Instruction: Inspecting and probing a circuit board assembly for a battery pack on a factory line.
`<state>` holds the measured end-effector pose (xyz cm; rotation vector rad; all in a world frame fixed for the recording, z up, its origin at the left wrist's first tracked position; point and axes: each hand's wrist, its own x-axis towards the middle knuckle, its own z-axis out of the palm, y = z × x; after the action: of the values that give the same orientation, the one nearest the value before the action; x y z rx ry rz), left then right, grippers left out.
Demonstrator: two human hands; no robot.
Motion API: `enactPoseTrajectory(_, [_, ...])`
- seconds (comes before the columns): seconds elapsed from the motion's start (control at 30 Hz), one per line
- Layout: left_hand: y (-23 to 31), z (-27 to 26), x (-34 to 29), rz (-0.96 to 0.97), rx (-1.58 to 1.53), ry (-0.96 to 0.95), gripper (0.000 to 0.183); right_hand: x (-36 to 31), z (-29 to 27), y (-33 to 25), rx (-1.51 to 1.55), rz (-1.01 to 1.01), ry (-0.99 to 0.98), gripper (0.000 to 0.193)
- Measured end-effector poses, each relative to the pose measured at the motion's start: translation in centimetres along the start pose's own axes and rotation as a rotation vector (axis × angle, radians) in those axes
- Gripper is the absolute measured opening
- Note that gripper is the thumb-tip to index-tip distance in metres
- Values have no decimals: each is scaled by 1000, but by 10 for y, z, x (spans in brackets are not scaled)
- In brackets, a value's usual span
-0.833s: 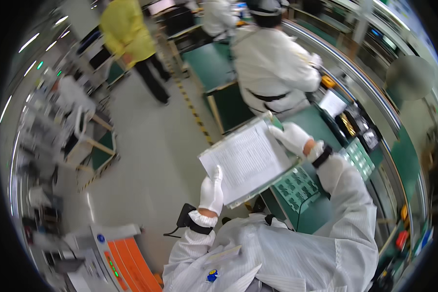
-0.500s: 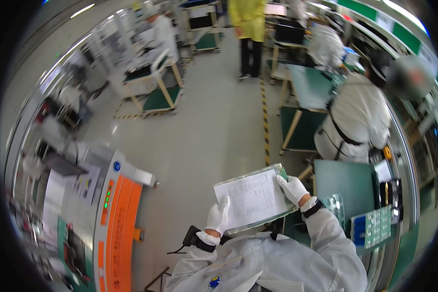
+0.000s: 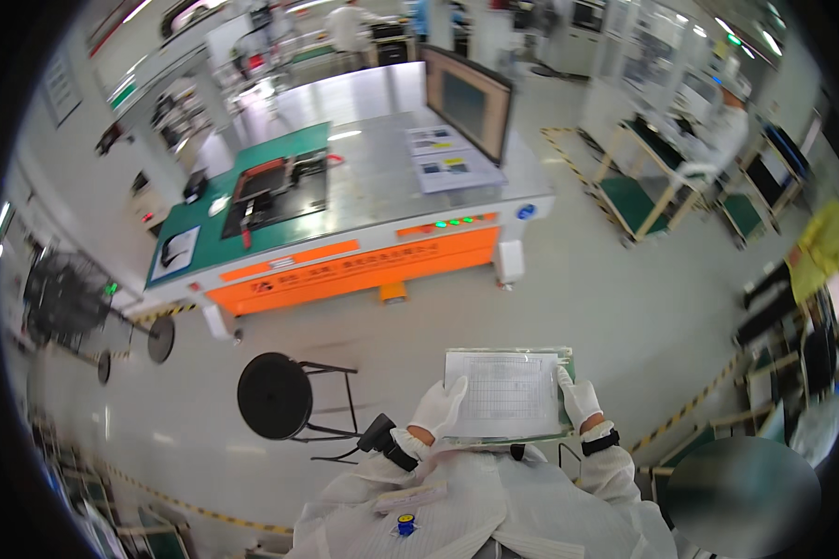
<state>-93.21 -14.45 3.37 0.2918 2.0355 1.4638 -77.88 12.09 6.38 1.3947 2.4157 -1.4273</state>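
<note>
Right now both hands, in white gloves, hold a flat board with a printed sheet on top, level in front of the chest at about 6 o'clock in the view. Left hand grips the board's left edge, fingers curled over the paper's margin; right hand grips the right edge the same way, thumb on top. A green rim of the board shows under the sheet along its top and right side. Below the hands, white coverall sleeves come up from the lower edge, with a dark band at each wrist. At 9 o'clock from the board a round black stool stands on the pale floor, near the left hand but apart from it. At 12 o'clock, well apart, sits a big desk with an orange front, a green mat and a dark upright screen on top. At 2 o'clock another person in white stands by green-topped carts
</note>
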Motion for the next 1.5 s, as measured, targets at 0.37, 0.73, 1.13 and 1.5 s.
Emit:
enactPoseTrajectory(0.37, [13, -174, 113, -91, -42, 418, 65, 164, 158, -219, 72, -221, -441, 48])
enactPoseTrajectory(0.73, [74, -335, 216, -44, 84, 597, 64, 261, 260, -406, 114, -438, -574, 50])
enactPoseTrajectory(1.13, [76, -556, 361, 231, 16, 235, 50, 254, 382, -544, 175, -346, -171, 57])
enactPoseTrajectory(1.5, [117, -777, 444, 267, -141, -35, 46, 232, 525, -698, 125, -265, -18, 64])
